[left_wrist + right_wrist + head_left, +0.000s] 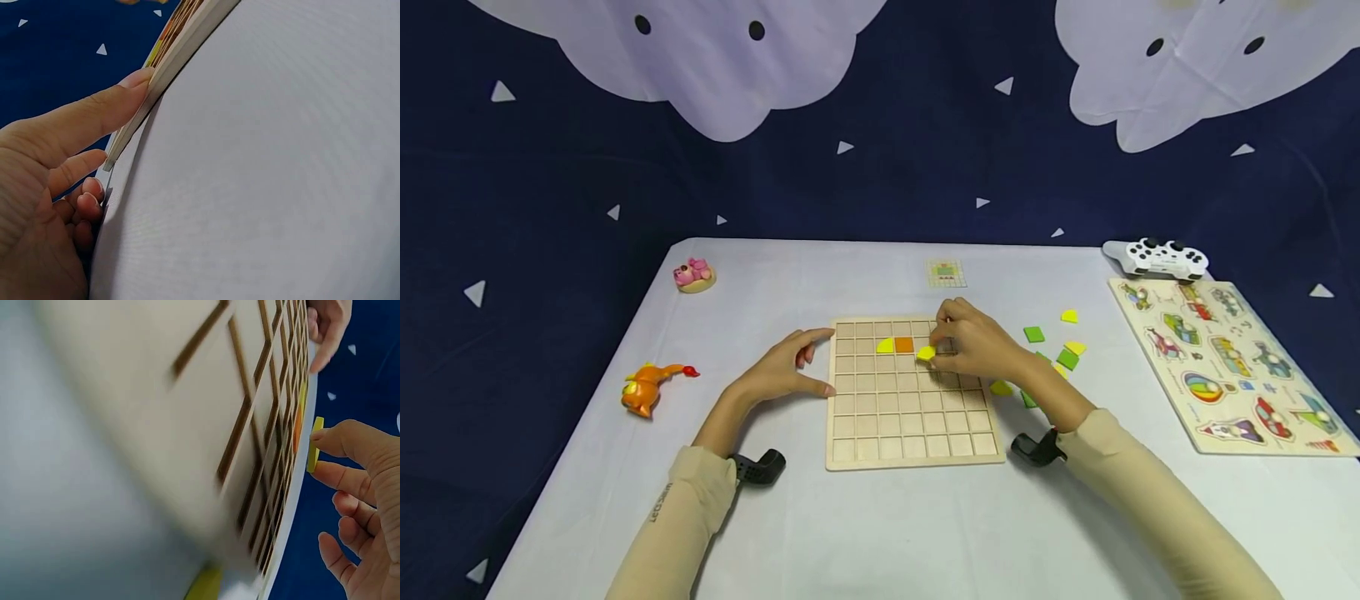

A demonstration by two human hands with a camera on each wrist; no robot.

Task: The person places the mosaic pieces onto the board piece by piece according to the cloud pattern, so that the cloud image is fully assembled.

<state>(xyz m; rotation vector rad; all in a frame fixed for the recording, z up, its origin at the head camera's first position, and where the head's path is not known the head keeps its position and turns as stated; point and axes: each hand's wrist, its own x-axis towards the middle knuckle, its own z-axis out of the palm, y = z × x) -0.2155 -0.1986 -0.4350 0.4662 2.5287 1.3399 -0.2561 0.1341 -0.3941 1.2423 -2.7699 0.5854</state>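
A wooden grid board (840, 465) lies flat on the white table. Two tiles sit side by side in its second row: a yellow quarter-round tile (885, 345) and an orange square tile (904, 344). Another yellow tile (315, 445) is pinched between the thumb and index finger of my right hand (976, 342), just above the board and right of the orange one. At the board's left edge, my left hand (775, 369) touches the frame with its thumb and index fingertip; its other fingers curl loosely in the left wrist view.
Loose green tiles (1034, 334) and yellow tiles (1070, 317) lie right of the board. A small pattern card (946, 273) is behind it. An orange toy (643, 390) and pink figurine (694, 275) stand left; a picture puzzle (1232, 367) and white game controller (1161, 258) lie right.
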